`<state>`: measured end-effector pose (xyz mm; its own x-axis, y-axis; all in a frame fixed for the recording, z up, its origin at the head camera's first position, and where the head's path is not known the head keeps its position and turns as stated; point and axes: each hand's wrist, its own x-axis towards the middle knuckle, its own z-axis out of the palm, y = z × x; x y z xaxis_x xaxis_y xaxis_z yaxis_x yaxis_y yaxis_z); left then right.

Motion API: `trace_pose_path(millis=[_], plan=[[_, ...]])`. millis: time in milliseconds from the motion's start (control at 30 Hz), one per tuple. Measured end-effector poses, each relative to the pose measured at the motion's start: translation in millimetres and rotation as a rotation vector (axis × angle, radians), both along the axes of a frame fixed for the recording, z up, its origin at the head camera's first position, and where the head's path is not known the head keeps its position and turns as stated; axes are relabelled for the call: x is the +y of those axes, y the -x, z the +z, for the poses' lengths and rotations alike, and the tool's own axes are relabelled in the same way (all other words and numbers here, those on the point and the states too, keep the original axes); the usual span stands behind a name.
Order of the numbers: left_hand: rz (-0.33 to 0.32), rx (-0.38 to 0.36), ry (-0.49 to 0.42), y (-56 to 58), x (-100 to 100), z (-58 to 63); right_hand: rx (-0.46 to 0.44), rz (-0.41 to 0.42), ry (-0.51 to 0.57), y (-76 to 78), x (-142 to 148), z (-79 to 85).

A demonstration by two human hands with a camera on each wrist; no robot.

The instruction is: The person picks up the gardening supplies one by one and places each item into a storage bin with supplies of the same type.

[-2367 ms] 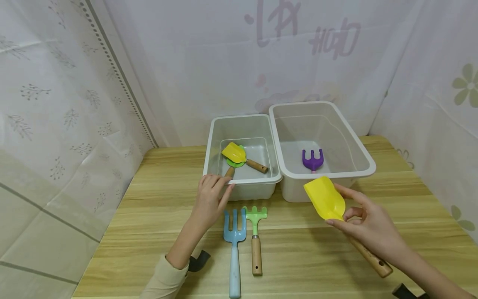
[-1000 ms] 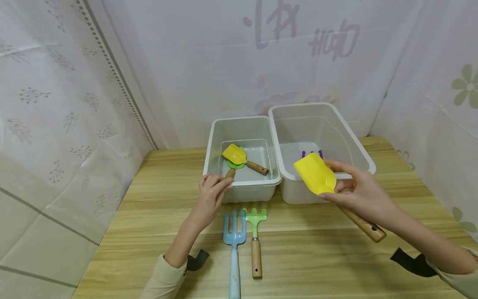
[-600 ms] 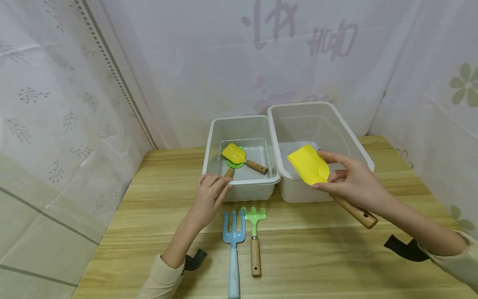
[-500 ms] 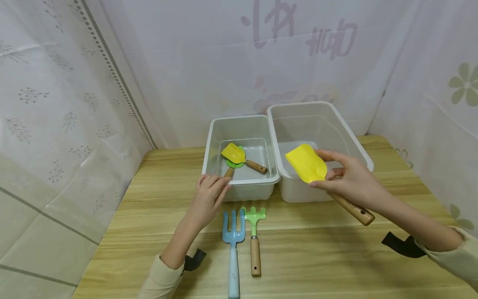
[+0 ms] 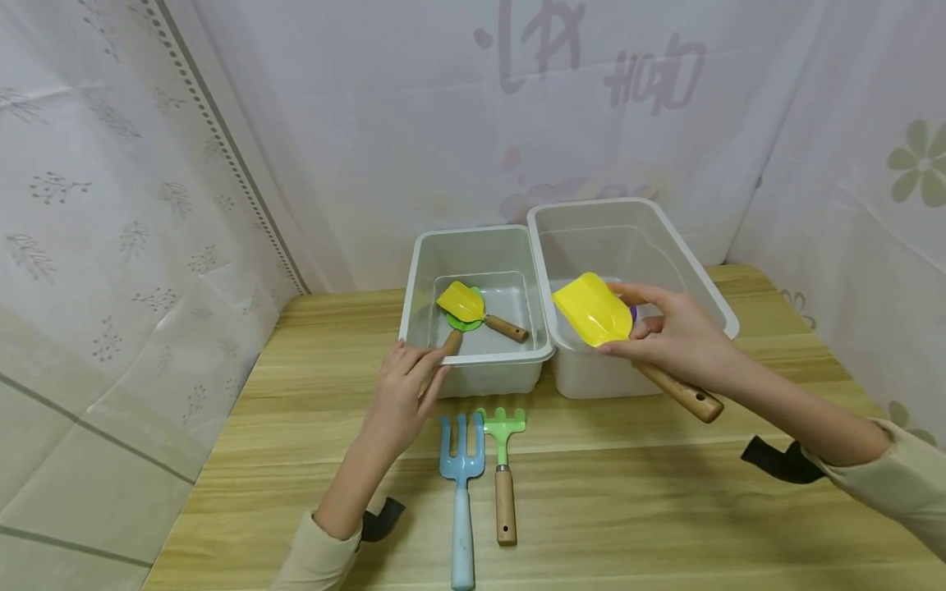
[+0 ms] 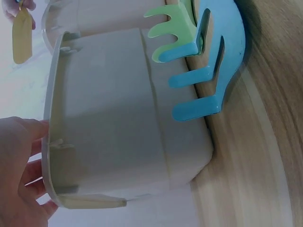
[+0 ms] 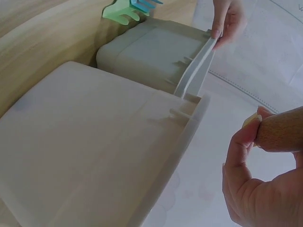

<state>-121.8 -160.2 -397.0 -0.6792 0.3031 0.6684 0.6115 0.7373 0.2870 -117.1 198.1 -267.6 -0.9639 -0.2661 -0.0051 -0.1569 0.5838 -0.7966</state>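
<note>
Scoop [image 5: 594, 310] held aloft near the larger bin [image 5: 599, 379]
On my head view the right hand [image 5: 676, 328] has its fingers clamped on this yellow tool near the neck, the wooden handle [image 5: 683, 394] slanting down; I can't tell whether it is past the rim. The left hand [image 5: 399, 390] clamps its fingers over the front rim of the smaller bin [image 5: 491, 382], where a second yellow scoop [image 5: 463, 304] lies across a green tool [image 5: 464, 325]. A blue fork [image 5: 461, 476] and green rake [image 5: 505, 484] lie side by side on the bench [image 5: 606, 509]
</note>
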Motion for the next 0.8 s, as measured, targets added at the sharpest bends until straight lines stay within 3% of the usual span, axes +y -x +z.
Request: trace_pose_path(millis=[800], plan=[[-0.003, 0.049, 0.002, 1.2, 2, -2.7, -0.004, 0.007, -0.017, 22.5, -12, 13.7]])
